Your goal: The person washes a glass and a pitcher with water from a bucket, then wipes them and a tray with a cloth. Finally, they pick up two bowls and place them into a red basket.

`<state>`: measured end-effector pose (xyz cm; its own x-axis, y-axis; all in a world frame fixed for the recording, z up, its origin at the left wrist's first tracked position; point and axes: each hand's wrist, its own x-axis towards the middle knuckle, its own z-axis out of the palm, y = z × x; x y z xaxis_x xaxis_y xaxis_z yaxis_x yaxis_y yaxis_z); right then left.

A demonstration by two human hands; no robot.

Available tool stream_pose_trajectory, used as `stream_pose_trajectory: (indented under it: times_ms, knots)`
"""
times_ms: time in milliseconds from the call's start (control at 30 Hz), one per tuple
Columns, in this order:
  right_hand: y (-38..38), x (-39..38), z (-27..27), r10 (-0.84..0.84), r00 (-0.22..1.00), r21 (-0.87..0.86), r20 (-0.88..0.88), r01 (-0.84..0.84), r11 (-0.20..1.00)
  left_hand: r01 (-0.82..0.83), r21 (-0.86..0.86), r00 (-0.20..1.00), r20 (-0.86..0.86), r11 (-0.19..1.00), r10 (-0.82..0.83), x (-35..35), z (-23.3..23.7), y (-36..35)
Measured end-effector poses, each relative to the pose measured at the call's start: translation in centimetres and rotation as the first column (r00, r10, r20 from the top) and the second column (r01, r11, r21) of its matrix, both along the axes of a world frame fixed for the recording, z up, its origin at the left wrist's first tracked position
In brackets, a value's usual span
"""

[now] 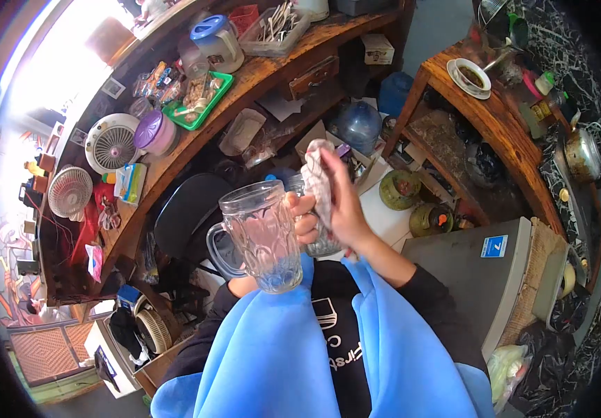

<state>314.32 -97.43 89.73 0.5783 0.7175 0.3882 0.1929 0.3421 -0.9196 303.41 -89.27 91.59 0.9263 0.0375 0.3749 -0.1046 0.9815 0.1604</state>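
Observation:
In front of my chest, my left hand (302,217) is closed on a clear glass mug (262,240). Its fingers show at the mug's right side, and the rest of the hand is mostly hidden behind the glass. The mug is upright, with its handle pointing left. Just behind those fingers is a second glass mug (324,242), partly covered by my hands. A crumpled whitish cloth (318,177) is gripped in my right hand (346,209), close over the second mug.
A curved wooden counter (259,75) carries a blue-lidded jug (215,45), a green tray (199,101) and fans (112,143). At right stand a grey fridge (454,268), green gas cylinders (429,221) and a wooden table (447,66) bearing a bowl (469,73). A black chair (189,212) stands left.

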Motion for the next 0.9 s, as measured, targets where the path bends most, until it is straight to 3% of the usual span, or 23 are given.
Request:
stream_pose_trajectory:
  times_ms: [33, 133, 200, 233, 267, 300, 333, 367, 533, 633, 667, 700, 733, 767, 800, 833, 867, 900]
  knots:
    - [-0.9, -0.9, 0.8, -0.071, 0.951, -0.096, 0.299, 0.104, 0.99, 0.002, 0.0, 1.0, 0.008, 1.0, -0.002, 0.1, 0.0, 0.2]
    - [-2.5, -3.3, 0.8, -0.081, 0.944, -0.158, 0.321, 0.138, 0.978, -0.023, -0.029, 0.997, 0.074, 0.999, 0.025, 0.1, -0.2, 0.6]
    - [-1.3, -2.1, 0.6, -0.066, 0.992, -0.075, 0.104, 0.074, 0.994, 0.045, -0.037, 0.998, 0.047, 0.998, -0.043, -0.1, -0.4, 0.3]
    - [-0.1, -1.3, -0.1, 0.066, 0.831, 0.005, -0.552, -0.076, 0.997, 0.033, 0.003, 0.997, 0.074, 0.999, -0.033, 0.0, -0.9, 0.0]
    - [0.2, 0.6, -0.3, 0.116, 0.868, 0.051, -0.482, -0.104, 0.993, 0.031, 0.0, 0.997, 0.073, 1.0, -0.031, 0.1, -1.0, -0.2]
    - [0.2, 2.4, -2.6, 0.406, 0.602, 0.242, -0.687, -0.337, 0.91, 0.091, -0.027, 0.993, 0.074, 0.996, -0.089, 0.2, -0.9, -0.3]
    - [0.1, 3.5, -5.0, 0.617, 0.221, 0.476, -0.755, -0.464, 0.748, 0.152, -0.052, 0.986, 0.079, 0.987, -0.147, 0.4, -0.9, -0.3]
    - [-0.1, 3.2, -5.1, 0.617, 0.226, 0.475, -0.754, -0.462, 0.749, 0.157, -0.05, 0.985, 0.082, 0.986, -0.152, 0.7, -0.8, -0.2]
    - [-1.5, -2.8, -5.9, 0.696, -0.352, 0.773, -0.626, -0.163, 0.613, -0.078, -0.05, 0.995, 0.063, 0.996, 0.082, 1.8, -1.1, 1.1]
    - [-2.7, -3.6, -4.8, 0.682, -0.371, 0.746, -0.63, -0.045, 0.664, -0.131, -0.061, 0.987, 0.084, 0.99, 0.136, 2.3, -2.8, 2.4]
    - [-2.9, -4.0, -5.3, 0.684, -0.369, 0.746, -0.629, -0.04, 0.664, -0.128, -0.075, 0.984, 0.118, 0.989, 0.136, 2.4, -3.4, 2.7]
    - [-3.1, -4.5, -6.2, 0.565, -0.063, 0.568, -0.822, -0.152, 0.809, -0.17, -0.076, 0.982, 0.063, 0.982, 0.175, 2.2, -2.9, 2.4]
    - [-2.8, -4.7, -4.7, 0.378, 0.263, 0.338, -0.888, -0.184, 0.923, -0.162, -0.078, 0.984, 0.061, 0.984, 0.167, 2.2, -3.1, 2.2]
    - [-2.7, -4.9, -2.9, 0.038, 0.511, -0.056, -0.859, -0.166, 0.985, -0.178, -0.084, 0.982, 0.051, 0.981, 0.182, 2.4, -3.4, 1.9]
    - [-2.0, -5.6, -3.2, 0.007, 0.764, -0.023, -0.645, -0.028, 0.999, -0.193, -0.088, 0.98, 0.04, 0.977, 0.197, 2.5, -3.4, 1.6]
    - [-2.6, -5.2, -3.2, -0.149, 0.965, -0.205, -0.213, 0.105, 0.973, -0.208, -0.047, 0.977, 0.031, 0.977, 0.21, 2.5, -2.9, 1.1]
    - [-3.4, -4.6, -2.9, -0.217, 0.934, -0.3, 0.282, 0.301, 0.905, -0.203, -0.045, 0.978, 0.033, 0.978, 0.204, 2.6, -2.7, 1.1]
    - [-3.7, -3.7, -1.8, -0.223, 0.933, -0.296, 0.284, 0.307, 0.905, -0.181, -0.063, 0.983, 0.024, 0.981, 0.183, 2.6, -2.5, 1.1]
